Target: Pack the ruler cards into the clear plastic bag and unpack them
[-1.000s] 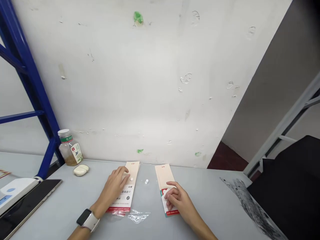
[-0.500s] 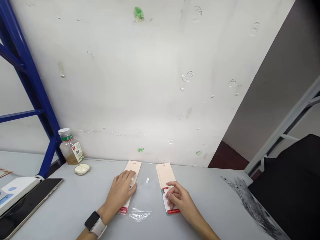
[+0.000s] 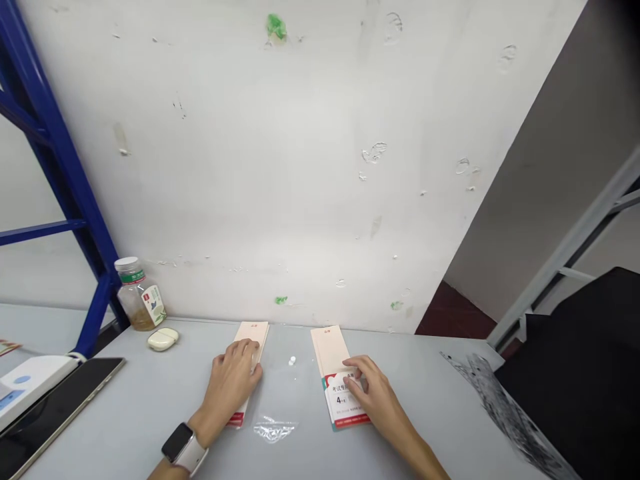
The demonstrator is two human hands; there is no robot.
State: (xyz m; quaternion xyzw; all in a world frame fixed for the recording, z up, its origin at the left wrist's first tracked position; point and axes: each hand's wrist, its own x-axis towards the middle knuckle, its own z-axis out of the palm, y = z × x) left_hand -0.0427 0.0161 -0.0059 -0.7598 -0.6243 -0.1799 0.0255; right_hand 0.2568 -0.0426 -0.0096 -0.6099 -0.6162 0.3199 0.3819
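Note:
My left hand lies flat over a pale cream packet with a red lower end, its fingers stretched out. Most of that packet is hidden under the hand. My right hand is at the right edge of a second cream packet. Its fingers are bent, with thumb and forefinger apart. A white card with a red band and printed characters lies across the lower part of this packet, its right side partly under my right hand. Between the packets lies a crumpled clear plastic piece.
Small white bits lie between the packets. To the left are a jar, a cream case, a phone and a white power strip. A black cloth-like item is at the right. The wall rises behind the table.
My left hand has slid left together with its packet. My right hand has shifted slightly right and its thumb and forefinger have spread. The white card has moved a little right, showing more print.

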